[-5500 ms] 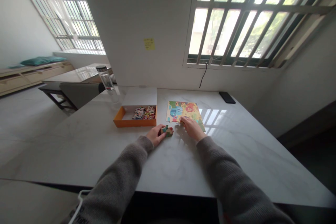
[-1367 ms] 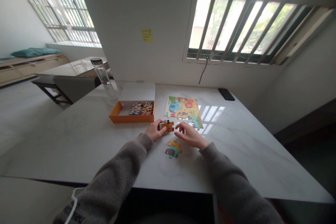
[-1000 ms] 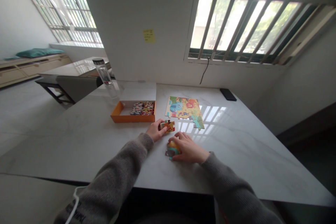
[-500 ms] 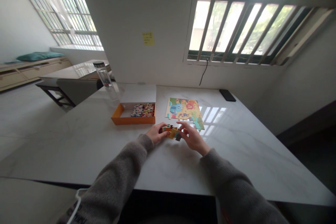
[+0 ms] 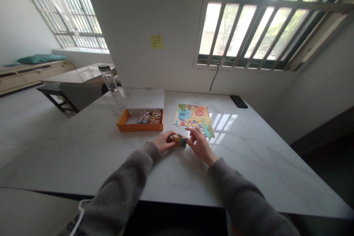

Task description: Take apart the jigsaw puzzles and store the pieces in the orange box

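A small stack of jigsaw puzzle pieces is held just above or on the table in front of me; which of the two I cannot tell. My left hand is closed round its left end. The front piece shows orange, with a dark grey and green patch at the right. My right hand is at the stack's right end, its thumb at the edge and its index finger stretched out, apart from the thumb. Just beyond that finger lies a partly assembled jigsaw puzzle with a blue animal and a red-orange one.
An orange box with several puzzle pieces standing in its right part is left of the puzzle. A glass bottle stands at the table's left back edge. A black phone lies at the right back of the marble-patterned table.
The held pieces, fanned out with one sticking forward before, are now lined up in a more compact stack. My right hand has shifted slightly left, its thumb now at the stack's end.
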Tool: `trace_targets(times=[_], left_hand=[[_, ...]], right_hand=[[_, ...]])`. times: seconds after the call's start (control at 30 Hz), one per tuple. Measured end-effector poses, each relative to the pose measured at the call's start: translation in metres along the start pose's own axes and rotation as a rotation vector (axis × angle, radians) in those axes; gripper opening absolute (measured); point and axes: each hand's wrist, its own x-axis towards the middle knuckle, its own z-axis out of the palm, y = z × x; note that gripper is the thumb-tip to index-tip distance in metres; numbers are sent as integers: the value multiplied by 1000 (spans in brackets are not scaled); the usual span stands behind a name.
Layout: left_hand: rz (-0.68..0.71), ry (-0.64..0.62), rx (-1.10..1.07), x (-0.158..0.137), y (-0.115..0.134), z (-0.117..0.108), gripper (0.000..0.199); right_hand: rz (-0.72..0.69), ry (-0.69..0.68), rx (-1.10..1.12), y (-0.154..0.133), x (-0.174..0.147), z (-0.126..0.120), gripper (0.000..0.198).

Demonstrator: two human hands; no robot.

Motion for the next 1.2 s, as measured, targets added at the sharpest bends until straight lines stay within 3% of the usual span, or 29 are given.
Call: trace_targets(times=[0.17, 0.27, 0.37, 0.47, 0.57, 0.73, 0.97, 1.2], left_hand=[[49, 36, 69, -2, 5, 7, 27], [55, 57, 147, -4, 6, 9, 27], [52, 52, 197, -4, 7, 10, 28], [57, 41, 199, -3, 6, 11, 29], [48, 39, 200, -2, 6, 11, 29], [55, 22, 213, -4, 9, 9, 26], [45, 16, 192, -4, 12, 9, 24], [40, 8, 193, -4, 9, 9, 26]], right_hand=[[21, -26, 58, 2, 0, 2, 23], [40, 31, -1, 16, 4, -20, 20], [44, 42, -254, 39, 6, -54, 19], [177, -18, -575, 55, 5, -76, 28], [308, -125, -813, 54, 5, -75, 42], [326, -313, -984, 41, 12, -64, 30], [311, -338, -996, 47, 12, -76, 28], [592, -251, -928, 56, 13, -86, 48]])
